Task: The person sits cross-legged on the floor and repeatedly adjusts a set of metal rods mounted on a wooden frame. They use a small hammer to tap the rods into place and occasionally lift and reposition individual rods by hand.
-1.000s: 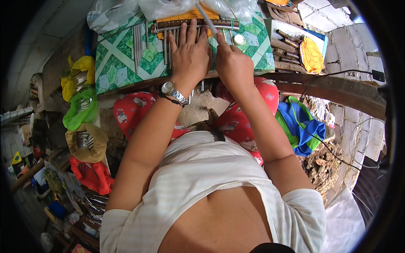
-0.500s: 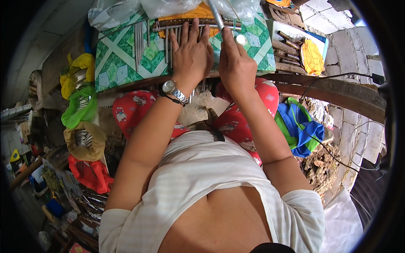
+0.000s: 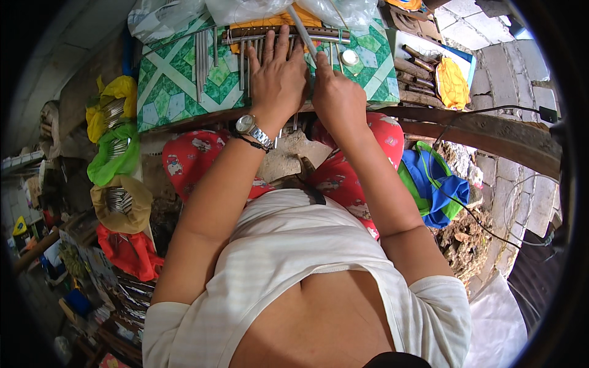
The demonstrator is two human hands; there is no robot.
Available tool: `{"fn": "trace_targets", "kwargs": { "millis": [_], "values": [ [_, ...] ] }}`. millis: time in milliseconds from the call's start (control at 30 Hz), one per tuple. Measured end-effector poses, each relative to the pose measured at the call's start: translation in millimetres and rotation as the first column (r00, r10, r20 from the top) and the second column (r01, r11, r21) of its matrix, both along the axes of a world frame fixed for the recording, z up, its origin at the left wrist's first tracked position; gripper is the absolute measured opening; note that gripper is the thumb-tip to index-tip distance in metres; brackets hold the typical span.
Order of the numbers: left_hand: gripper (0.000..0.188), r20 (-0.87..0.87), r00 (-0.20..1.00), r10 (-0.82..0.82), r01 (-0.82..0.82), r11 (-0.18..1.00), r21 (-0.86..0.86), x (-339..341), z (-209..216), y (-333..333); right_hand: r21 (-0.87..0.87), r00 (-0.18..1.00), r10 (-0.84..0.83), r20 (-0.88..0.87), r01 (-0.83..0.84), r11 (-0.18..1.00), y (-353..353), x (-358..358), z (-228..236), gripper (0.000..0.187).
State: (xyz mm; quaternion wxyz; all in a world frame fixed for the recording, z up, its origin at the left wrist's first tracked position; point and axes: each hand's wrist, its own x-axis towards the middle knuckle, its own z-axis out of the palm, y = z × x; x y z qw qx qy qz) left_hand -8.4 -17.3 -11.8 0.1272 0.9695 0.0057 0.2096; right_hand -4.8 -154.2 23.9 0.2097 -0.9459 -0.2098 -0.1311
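A small, makeshift workshop with rough grey blockwork beyond the right edge of a green-patterned tabletop. Slim metal tubes lie on it; past its left edge, yellow, green and brown bags hold more metal pieces.

gray tool: end hidden by right hand | rods: partly under left hand | plastic bag: top cropped

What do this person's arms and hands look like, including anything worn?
The left hand and right hand are ungloved. The left wrist carries a silver-coloured watch with a round face and metal link band, plus a thin black bracelet. The sleeves are short and white.
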Motion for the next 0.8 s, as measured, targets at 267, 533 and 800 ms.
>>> {"fn": "trace_targets", "kwargs": {
  "millis": [267,533,800],
  "values": [
    [0.052,0.004,1.000,-0.008,0.008,1.000,0.011,2,0,2,-0.026,0.993,-0.021,0.120,0.025,0.999,-4,20,7,0.038],
    [0.052,-0.030,1.000,0.000,-0.001,0.999,-0.044,2,3,-1,-0.203,0.962,-0.080,0.260,0.135,0.970,-43,143,9,0.034],
    [0.048,0.007,0.999,0.043,-0.044,0.991,0.129,18,19,3,-0.050,0.840,0.051,0.540,-0.029,0.998,-44,166,6,0.011]
  ]
}}
